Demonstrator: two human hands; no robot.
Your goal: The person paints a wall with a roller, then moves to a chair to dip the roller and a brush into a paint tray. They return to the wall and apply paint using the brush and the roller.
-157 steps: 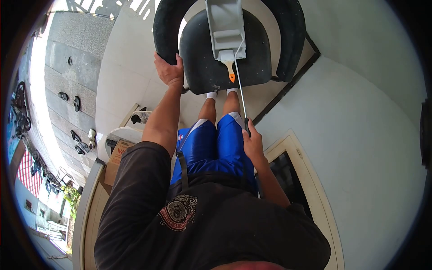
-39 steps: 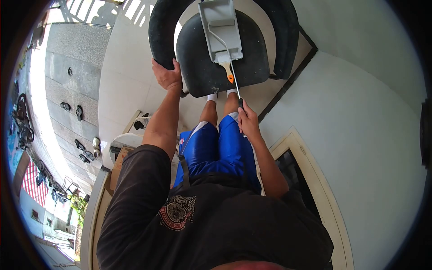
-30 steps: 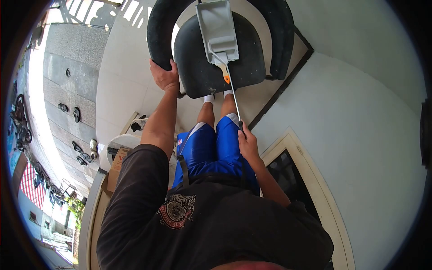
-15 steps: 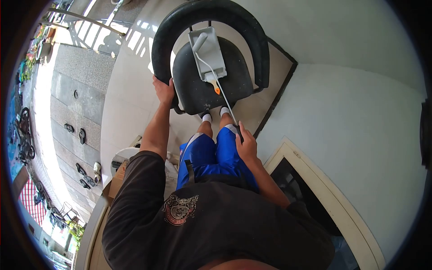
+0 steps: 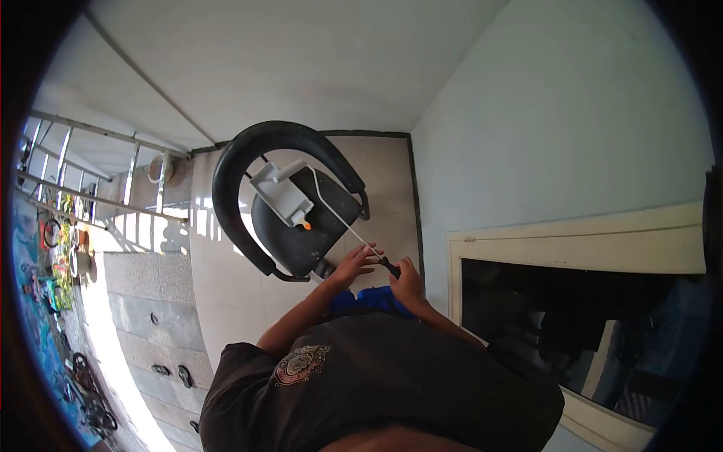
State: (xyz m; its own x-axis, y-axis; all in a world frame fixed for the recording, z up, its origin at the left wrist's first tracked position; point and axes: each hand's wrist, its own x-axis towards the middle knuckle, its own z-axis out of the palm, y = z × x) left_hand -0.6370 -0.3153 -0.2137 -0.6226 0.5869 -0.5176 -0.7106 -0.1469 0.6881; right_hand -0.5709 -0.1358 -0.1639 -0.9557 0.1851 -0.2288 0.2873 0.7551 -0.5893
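Observation:
My right hand [image 5: 407,286] is closed around the black handle of a paint roller [image 5: 340,217]. The roller's thin white rod runs up to its pale cover, which rests on the rim of a white paint tray [image 5: 276,197]. That tray sits at an angle on the seat of a black armchair [image 5: 320,239]. A small paintbrush [image 5: 304,224] with an orange handle end lies at the tray's lower edge. Beside the rod, just past the roller's handle, my left hand [image 5: 352,267] has its fingers stretched out and slightly apart.
Pale walls [image 5: 520,128] meet in a corner behind the chair. At right is a cream-framed dark window [image 5: 572,309]. A metal railing [image 5: 113,203] stands at left above sunlit paving with slippers [image 5: 184,376].
My left hand has let go of the chair's armrest and come over beside the roller's rod. The chair, with tray and brush, appears turned and nearer the wall corner. My view has swung too.

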